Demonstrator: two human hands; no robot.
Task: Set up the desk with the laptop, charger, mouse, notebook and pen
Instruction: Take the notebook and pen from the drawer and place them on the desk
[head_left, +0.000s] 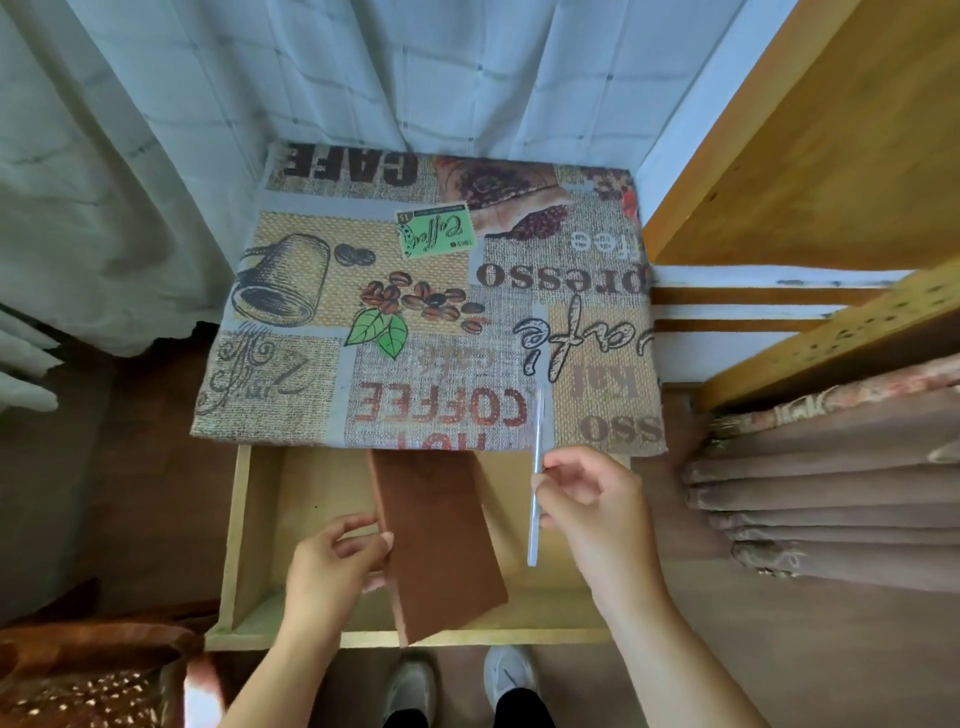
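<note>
A small desk with a coffee-print cloth (426, 312) stands in front of me, its wooden drawer (291, 519) pulled open below the front edge. My left hand (332, 566) grips the left edge of a brown notebook (441, 545) and holds it tilted above the drawer. My right hand (592, 504) pinches a light, translucent pen (535, 499) near its middle; the pen points up over the desk's front edge. No laptop, charger or mouse is in view.
A wooden bunk-bed frame (779, 156) runs along the right, with folded brown bedding (831, 493) beneath it. White curtains (130, 182) hang behind and to the left. A patterned brown cushion (88, 686) lies at the lower left. My shoes (457, 680) show under the drawer.
</note>
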